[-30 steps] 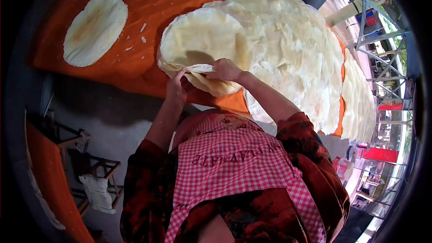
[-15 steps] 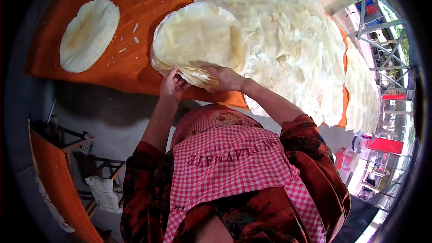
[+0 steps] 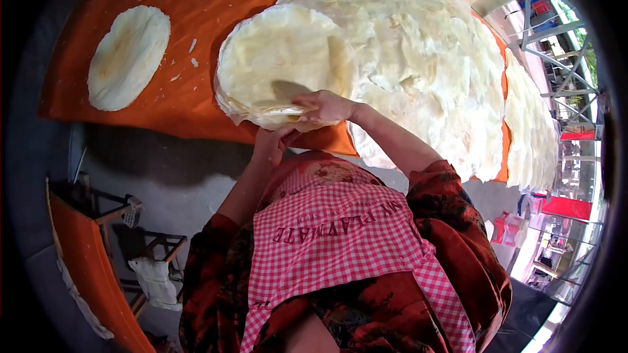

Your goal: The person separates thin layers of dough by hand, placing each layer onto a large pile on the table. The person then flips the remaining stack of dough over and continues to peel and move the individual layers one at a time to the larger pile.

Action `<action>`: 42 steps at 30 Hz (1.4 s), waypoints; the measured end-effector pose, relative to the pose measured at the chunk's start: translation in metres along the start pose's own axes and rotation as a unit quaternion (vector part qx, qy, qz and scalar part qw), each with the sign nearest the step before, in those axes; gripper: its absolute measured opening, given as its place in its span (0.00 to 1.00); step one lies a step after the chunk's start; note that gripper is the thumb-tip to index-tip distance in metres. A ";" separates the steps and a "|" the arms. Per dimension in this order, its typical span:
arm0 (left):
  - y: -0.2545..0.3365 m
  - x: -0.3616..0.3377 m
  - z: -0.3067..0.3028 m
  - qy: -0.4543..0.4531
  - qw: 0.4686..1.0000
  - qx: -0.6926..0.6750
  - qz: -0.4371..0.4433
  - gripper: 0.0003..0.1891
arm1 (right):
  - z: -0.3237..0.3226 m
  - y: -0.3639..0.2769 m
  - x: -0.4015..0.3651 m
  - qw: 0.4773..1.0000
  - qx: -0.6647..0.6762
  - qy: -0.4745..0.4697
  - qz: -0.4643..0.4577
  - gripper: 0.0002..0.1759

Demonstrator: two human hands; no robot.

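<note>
Head view: the left hand [image 3: 271, 145] has slid in close to the right hand [image 3: 324, 108] — so both are at the near edge of the round stack [image 3: 281, 59] on the orange cloth [image 3: 190, 108]. The right hand pinches that edge. I can't tell if the left grips — its fingertips are hidden. The big pile [image 3: 418, 46] gets cut off up top.

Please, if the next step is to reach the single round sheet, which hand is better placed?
Probably the left hand. It is nearer to the single round sheet, while the right hand is farther across, its fingers at the near edge of the round stack.
</note>
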State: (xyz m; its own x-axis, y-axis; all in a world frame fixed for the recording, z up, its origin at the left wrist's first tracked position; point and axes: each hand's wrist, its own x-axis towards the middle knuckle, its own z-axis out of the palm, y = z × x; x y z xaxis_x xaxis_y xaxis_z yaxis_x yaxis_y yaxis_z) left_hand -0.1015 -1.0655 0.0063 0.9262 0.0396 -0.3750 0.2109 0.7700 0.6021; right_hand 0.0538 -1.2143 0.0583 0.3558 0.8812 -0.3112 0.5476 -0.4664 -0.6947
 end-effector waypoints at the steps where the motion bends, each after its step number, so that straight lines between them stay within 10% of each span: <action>1: 0.004 -0.002 0.006 0.011 1.000 -0.010 0.005 0.25 | 0.000 0.003 0.001 1.000 0.025 -0.006 -0.003 0.32; 34: -0.003 0.020 0.011 0.112 0.990 0.050 0.075 0.16 | -0.003 -0.038 0.007 0.998 -0.039 0.005 0.043 0.32; 42: -0.009 0.019 -0.007 0.159 0.987 -0.035 -0.001 0.18 | 0.060 -0.029 0.017 0.955 -0.183 0.231 -0.027 0.42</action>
State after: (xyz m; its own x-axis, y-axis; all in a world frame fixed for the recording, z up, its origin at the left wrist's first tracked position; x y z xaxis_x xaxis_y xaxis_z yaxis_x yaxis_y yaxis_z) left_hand -0.0878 -1.0677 -0.0111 0.7786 0.2277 -0.5848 0.1794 0.8123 0.5550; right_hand -0.0013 -1.1806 0.0346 0.5696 0.8162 0.0969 0.7728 -0.4916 -0.4015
